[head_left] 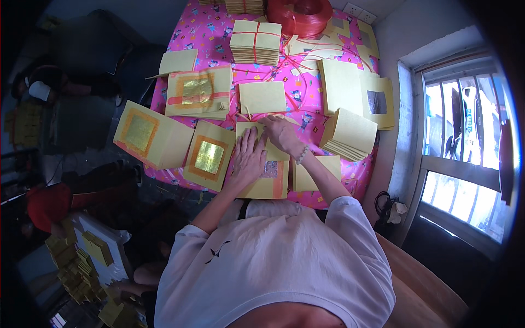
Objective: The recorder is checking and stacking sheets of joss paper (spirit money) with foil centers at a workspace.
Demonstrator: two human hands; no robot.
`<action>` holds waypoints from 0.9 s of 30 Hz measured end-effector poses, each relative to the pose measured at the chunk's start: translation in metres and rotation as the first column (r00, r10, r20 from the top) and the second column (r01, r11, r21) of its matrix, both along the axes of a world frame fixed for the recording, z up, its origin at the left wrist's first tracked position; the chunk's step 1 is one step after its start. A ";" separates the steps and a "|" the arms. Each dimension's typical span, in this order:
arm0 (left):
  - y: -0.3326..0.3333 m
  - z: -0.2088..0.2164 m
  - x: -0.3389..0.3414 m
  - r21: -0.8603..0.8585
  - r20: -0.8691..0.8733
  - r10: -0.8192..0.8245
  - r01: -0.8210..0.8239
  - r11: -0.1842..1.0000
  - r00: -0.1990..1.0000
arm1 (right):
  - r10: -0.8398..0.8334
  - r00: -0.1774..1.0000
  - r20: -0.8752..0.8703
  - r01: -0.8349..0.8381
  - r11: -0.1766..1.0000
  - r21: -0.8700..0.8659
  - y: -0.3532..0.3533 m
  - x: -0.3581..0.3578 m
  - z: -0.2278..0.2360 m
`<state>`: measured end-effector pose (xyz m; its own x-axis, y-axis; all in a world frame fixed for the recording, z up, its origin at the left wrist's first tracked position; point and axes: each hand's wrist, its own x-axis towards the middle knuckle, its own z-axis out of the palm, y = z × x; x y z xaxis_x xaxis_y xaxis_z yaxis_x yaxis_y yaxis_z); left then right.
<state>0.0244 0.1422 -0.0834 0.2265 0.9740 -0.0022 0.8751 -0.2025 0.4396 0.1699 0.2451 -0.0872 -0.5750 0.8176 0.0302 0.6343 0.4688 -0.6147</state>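
Note:
My left hand (249,158) lies flat with its fingers stretched out, pressing on a pale yellow paper sheet (246,188) at the near middle of the table. A patch with an orange border and silvery foil shows partly beside that hand. Just right of it and a little farther off, my right hand (281,134), with a bracelet at the wrist, is closed over the sheet's far part. What its fingers grip is hidden. Beyond both hands lies a stack of plain yellow paper (262,97), with a thin twisted paper strip (245,109) at its near edge.
Foil-patched sheets (208,158) lie to the left. A fanned paper stack (350,134) and larger sheets (340,85) are right. Behind stand a tied paper bundle (255,41) and a red plastic-twine roll (299,16). A pink patterned cloth (210,49) covers the table; a barred window (465,131) is right.

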 end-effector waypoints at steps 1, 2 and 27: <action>0.000 0.001 0.000 0.000 0.004 -0.001 0.001 1.000 1.000 | -0.001 1.000 0.006 0.001 1.000 0.030 0.001 0.000 -0.002; 0.001 0.001 0.000 0.001 0.005 -0.002 0.002 1.000 1.000 | -0.002 1.000 0.007 0.002 1.000 0.031 0.001 0.001 -0.004; 0.001 -0.008 0.001 0.031 -0.020 -0.006 0.007 0.999 1.000 | 0.029 1.000 -0.006 -0.029 0.999 -0.045 0.009 0.003 -0.001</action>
<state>0.0257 0.1428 -0.0912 0.2333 0.9721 0.0236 0.8823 -0.2218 0.4152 0.1727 0.2536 -0.0879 -0.5983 0.8013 -0.0027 0.6174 0.4588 -0.6390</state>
